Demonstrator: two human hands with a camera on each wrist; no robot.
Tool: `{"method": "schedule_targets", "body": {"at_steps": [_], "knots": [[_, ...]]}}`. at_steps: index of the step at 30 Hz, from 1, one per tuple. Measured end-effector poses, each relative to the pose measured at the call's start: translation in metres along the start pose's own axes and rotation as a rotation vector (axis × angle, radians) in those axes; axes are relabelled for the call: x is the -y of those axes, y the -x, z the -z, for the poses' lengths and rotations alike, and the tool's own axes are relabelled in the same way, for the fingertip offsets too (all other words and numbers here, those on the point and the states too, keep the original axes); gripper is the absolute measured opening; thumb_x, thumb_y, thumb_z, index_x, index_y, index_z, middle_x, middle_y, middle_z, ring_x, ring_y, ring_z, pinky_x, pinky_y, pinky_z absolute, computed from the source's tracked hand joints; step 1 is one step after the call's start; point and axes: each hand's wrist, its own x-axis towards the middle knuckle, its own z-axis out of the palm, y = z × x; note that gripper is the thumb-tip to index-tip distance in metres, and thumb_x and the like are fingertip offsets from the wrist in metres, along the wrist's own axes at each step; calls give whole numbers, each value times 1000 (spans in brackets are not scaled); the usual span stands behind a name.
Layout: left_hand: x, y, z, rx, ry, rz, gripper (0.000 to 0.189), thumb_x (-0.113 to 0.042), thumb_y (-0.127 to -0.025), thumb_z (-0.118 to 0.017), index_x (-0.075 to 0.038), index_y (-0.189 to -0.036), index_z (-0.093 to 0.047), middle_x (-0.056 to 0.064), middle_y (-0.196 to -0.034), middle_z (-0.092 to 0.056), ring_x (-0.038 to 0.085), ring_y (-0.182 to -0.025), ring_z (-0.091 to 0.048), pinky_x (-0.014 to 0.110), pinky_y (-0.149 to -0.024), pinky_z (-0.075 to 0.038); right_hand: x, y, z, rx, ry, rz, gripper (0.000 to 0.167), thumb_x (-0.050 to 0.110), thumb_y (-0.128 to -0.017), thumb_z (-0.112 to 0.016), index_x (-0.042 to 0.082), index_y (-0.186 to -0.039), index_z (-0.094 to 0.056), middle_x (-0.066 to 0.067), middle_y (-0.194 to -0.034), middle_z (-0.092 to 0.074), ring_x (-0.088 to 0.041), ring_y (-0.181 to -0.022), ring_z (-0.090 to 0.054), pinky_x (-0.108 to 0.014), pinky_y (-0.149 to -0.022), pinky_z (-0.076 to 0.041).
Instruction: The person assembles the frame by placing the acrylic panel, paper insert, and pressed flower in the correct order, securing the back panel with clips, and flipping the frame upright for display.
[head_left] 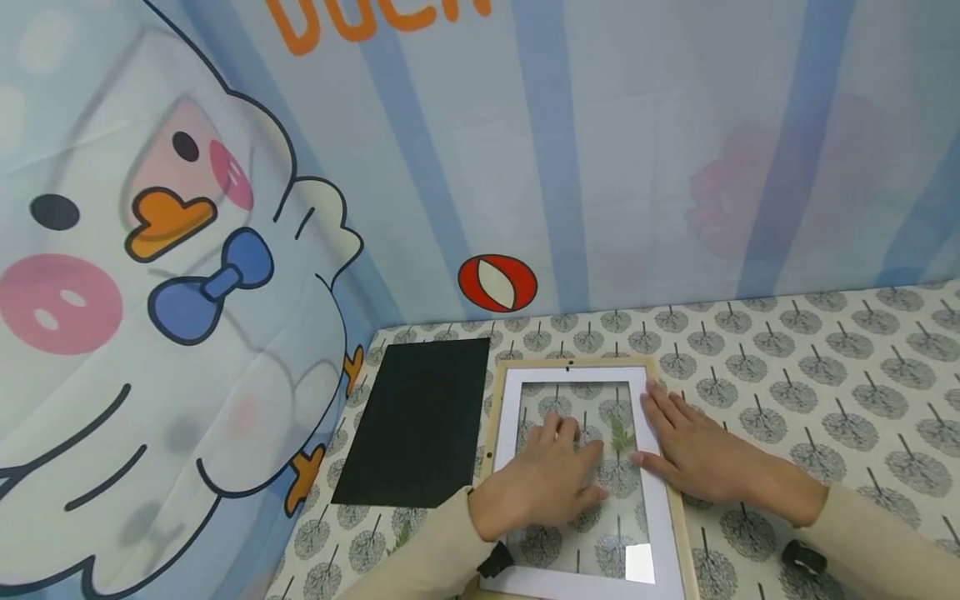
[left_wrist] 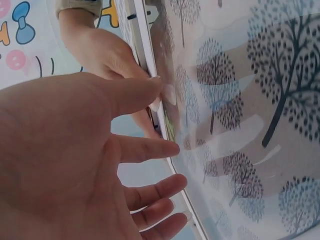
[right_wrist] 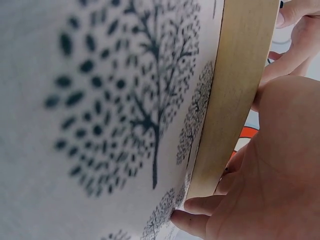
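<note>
A light wooden picture frame (head_left: 681, 533) lies on the patterned cloth, with a white mat border (head_left: 577, 373) around a clear pane (head_left: 555, 400). A small green leaf (head_left: 621, 435) shows in the right part of the pane. My left hand (head_left: 536, 479) is over the pane, fingers spread and slightly bent, its fingertips close to the surface left of the leaf. My right hand (head_left: 693, 450) rests along the frame's right side, fingers extended at the upper edge and thumb on the mat. In the right wrist view, the wooden side (right_wrist: 232, 85) runs beside my palm.
A black rectangular board (head_left: 416, 425) lies left of the frame. Another bit of green leaf (head_left: 401, 537) shows near my left sleeve. The tree-print cloth (head_left: 817, 417) spreads to the right, and a printed cartoon curtain (head_left: 630, 167) stands behind.
</note>
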Motion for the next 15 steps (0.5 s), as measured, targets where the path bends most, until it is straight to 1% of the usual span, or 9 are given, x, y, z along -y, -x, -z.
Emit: {"method": "schedule_targets", "body": {"at_steps": [2, 4, 7, 9, 13, 15], "knots": [[1, -2, 0, -1, -1, 2, 61, -55, -108, -50, -31, -162, -41, 11, -155, -44, 28, -144, -38, 47, -118, -43, 0, 0, 0, 2, 3, -4, 88, 52, -108, -52, -16, -158, -28, -39, -168, -16, -59, -154, -24, -69, -123, -30], [0, -4, 0, -2, -14, -10, 60, -56, -108, -48, -38, -164, -35, 10, -157, -43, 28, -145, -38, 46, -117, -44, 0, 0, 0, 1, 6, -7, 87, 52, -109, -51, -16, -158, -28, -38, -169, -16, -60, -153, -24, -69, -123, -30], [-2, -6, -1, 19, -27, -24, 59, -60, -109, -42, -48, -164, -27, 8, -160, -40, 28, -148, -35, 46, -117, -44, 0, 1, 0, -1, 6, -7, 86, 51, -109, -51, -16, -158, -28, -39, -168, -16, -60, -153, -25, -70, -123, -30], [-2, -5, -1, 31, -27, -21, 57, -61, -109, -40, -51, -163, -27, 6, -163, -39, 29, -151, -33, 47, -119, -43, 0, 0, 1, 4, -2, -8, 86, 51, -109, -51, -16, -158, -28, -38, -169, -16, -60, -154, -24, -70, -124, -29], [0, -2, 0, 53, -11, 6, 55, -61, -109, -38, -52, -162, -28, 2, -169, -33, 31, -157, -28, 51, -124, -38, 2, 0, 1, 14, -7, -14, 87, 52, -109, -51, -16, -159, -27, -38, -169, -15, -60, -154, -23, -69, -124, -29], [3, -1, 0, 55, -23, 1, 54, -60, -109, -37, -52, -162, -29, 0, -171, -31, 32, -159, -27, 52, -126, -37, 2, 0, 1, 11, 0, -16, 87, 52, -108, -51, -16, -158, -28, -38, -169, -16, -60, -153, -25, -69, -124, -30]]}}
